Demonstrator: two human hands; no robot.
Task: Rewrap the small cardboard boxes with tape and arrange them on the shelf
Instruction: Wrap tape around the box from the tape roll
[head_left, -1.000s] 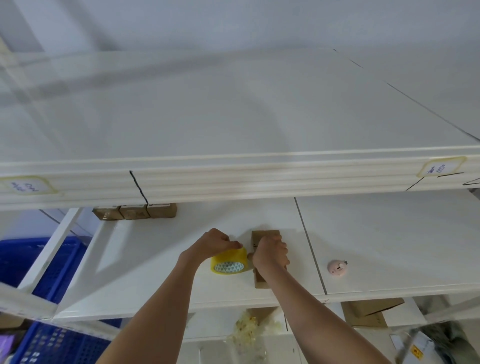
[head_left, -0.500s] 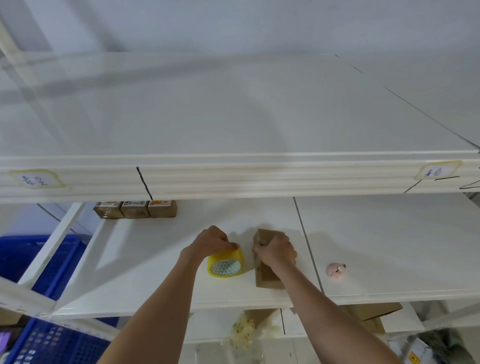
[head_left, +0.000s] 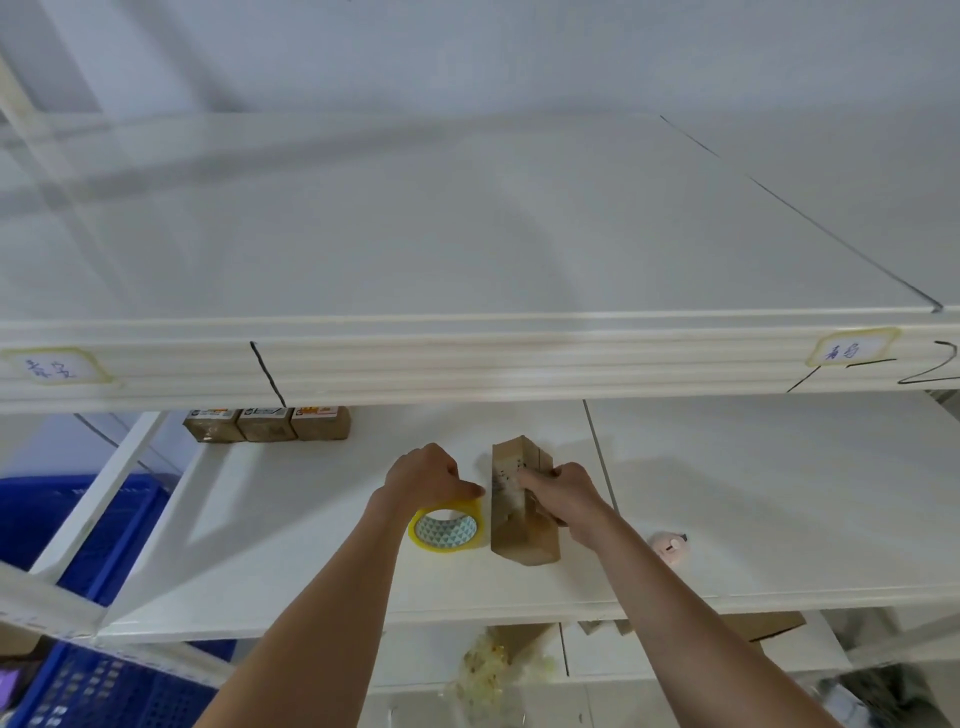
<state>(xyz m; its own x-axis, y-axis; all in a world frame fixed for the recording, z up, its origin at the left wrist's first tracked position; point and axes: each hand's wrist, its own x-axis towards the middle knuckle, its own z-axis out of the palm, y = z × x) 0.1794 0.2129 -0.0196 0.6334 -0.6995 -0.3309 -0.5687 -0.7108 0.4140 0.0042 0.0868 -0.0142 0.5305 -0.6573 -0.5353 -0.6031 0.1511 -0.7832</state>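
A long brown cardboard box (head_left: 522, 535) lies tilted on one long edge on the white shelf (head_left: 311, 571), its upper face showing printed marks. My right hand (head_left: 563, 493) grips the box from its right side, fingers over the top face. My left hand (head_left: 428, 478) grips a yellow tape roll (head_left: 445, 530) that stands just left of the box, thumb pointing toward the box. Three small taped boxes (head_left: 267, 424) stand in a row at the back left of the shelf.
A small pink object (head_left: 670, 545) lies on the shelf right of the box. An upper shelf (head_left: 467, 358) with paper labels overhangs the work area. Blue crates (head_left: 78, 519) sit at the lower left. More cardboard and crumpled plastic lie on the shelf below.
The box has been tipped up further onto its edge and the view has shifted down slightly. My left hand with the tape roll stays close beside it.
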